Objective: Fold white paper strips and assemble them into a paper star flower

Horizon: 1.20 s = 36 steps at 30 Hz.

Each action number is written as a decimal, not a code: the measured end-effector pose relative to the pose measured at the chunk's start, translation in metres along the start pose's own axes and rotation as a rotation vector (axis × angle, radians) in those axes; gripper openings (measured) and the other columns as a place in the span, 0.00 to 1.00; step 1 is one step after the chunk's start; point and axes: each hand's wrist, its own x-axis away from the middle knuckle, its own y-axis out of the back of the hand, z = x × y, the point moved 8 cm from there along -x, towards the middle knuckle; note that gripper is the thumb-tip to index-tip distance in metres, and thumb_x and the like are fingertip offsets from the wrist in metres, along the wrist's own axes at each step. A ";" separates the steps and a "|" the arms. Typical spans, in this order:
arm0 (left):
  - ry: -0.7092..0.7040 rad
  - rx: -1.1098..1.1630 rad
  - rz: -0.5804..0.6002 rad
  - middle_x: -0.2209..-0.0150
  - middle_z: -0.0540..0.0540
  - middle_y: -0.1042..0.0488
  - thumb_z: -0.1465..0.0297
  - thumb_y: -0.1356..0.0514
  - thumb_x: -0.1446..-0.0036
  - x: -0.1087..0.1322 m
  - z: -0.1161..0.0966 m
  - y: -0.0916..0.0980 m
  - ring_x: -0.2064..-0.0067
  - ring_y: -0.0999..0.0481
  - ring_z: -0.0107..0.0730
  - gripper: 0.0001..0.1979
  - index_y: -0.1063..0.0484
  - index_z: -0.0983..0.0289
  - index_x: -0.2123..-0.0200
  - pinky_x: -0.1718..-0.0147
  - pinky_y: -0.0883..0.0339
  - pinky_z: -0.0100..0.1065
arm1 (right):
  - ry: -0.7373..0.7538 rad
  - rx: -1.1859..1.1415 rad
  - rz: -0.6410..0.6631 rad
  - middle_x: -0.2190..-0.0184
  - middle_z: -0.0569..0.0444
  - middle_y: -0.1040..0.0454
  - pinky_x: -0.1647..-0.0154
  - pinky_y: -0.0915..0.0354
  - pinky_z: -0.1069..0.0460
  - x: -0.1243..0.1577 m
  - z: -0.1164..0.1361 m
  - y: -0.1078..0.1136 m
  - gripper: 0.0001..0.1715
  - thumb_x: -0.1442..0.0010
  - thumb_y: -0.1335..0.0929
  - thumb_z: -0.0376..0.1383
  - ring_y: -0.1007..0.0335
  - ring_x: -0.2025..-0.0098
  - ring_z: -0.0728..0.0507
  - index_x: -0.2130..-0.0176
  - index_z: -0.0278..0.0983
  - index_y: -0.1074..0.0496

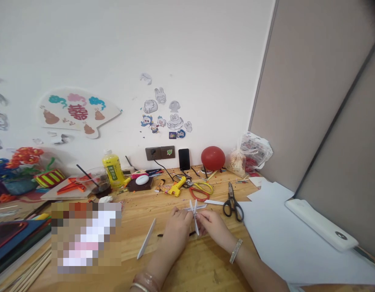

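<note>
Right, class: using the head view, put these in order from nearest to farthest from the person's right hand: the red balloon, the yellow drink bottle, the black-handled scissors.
1. Black-handled scissors: just ahead and to the right of the right hand.
2. Red balloon: farther off, straight ahead.
3. Yellow drink bottle: well off, ahead and left.

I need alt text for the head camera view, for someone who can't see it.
A person's left hand and right hand hold thin white pieces over a wooden table. Black-handled scissors lie to the right, beside large white sheets; behind the hands are a yellow glue gun and a red balloon.
</note>
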 end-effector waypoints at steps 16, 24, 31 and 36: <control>0.048 0.089 0.112 0.67 0.56 0.27 0.77 0.51 0.43 -0.001 0.002 -0.003 0.63 0.30 0.35 0.08 0.32 0.64 0.67 0.63 0.39 0.33 | 0.013 0.041 0.121 0.80 0.61 0.40 0.84 0.41 0.58 0.001 0.000 -0.006 0.08 0.47 0.37 0.36 0.42 0.83 0.54 0.72 0.34 0.33; 0.180 -0.015 0.035 0.67 0.59 0.25 0.74 0.50 0.42 0.000 0.016 -0.008 0.65 0.27 0.39 0.08 0.33 0.66 0.63 0.67 0.37 0.35 | 0.070 0.071 0.059 0.80 0.59 0.37 0.83 0.42 0.58 0.000 0.008 0.002 0.10 0.47 0.38 0.32 0.42 0.83 0.53 0.65 0.35 0.29; 0.053 -0.046 -0.004 0.71 0.57 0.26 0.79 0.52 0.45 0.000 0.005 -0.003 0.66 0.28 0.37 0.10 0.32 0.65 0.68 0.68 0.39 0.35 | 0.100 0.132 0.068 0.83 0.61 0.39 0.80 0.42 0.57 0.003 0.017 0.000 0.12 0.43 0.39 0.34 0.42 0.82 0.51 0.64 0.35 0.28; 0.137 -0.155 -0.028 0.73 0.58 0.28 0.75 0.52 0.43 0.001 0.008 -0.002 0.69 0.30 0.41 0.09 0.32 0.66 0.70 0.69 0.42 0.38 | 0.233 0.337 0.004 0.74 0.55 0.29 0.68 0.37 0.53 0.007 0.030 -0.003 0.12 0.43 0.40 0.31 0.33 0.71 0.46 0.66 0.36 0.28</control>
